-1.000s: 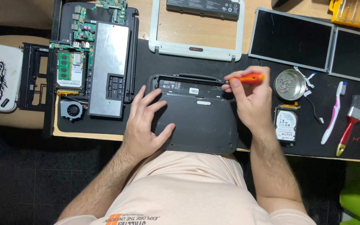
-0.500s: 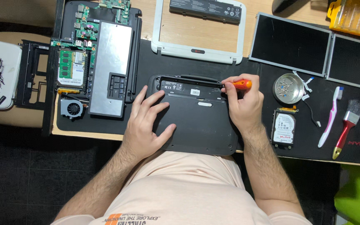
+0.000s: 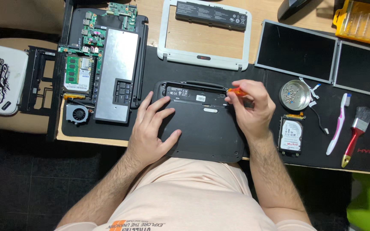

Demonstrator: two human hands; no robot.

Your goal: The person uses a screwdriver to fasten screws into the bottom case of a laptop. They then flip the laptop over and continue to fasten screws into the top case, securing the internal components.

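My left hand (image 3: 153, 130) lies open, palm down with fingers spread, on the black laptop base (image 3: 202, 122) that sits upside down on the dark mat (image 3: 163, 70) at the near edge of the tabletop (image 3: 206, 40). My right hand (image 3: 251, 109) is curled around a small orange-handled screwdriver (image 3: 236, 91), pinching it at the base's upper right corner, beside the long battery slot.

Left of my left hand sits an opened laptop chassis (image 3: 103, 68) with its green motherboard, memory module and a small fan (image 3: 79, 114) exposed. Beyond the base lie a white screen bezel (image 3: 204, 60) and, inside its frame, a black battery (image 3: 210, 15). Right of my right hand are a round metal tin of screws (image 3: 295, 95), a hard drive (image 3: 290, 136) just below it, a pink-and-white toothbrush (image 3: 337, 124) and a red-handled brush (image 3: 356, 128). Two bare display panels (image 3: 322, 57) lie behind those.
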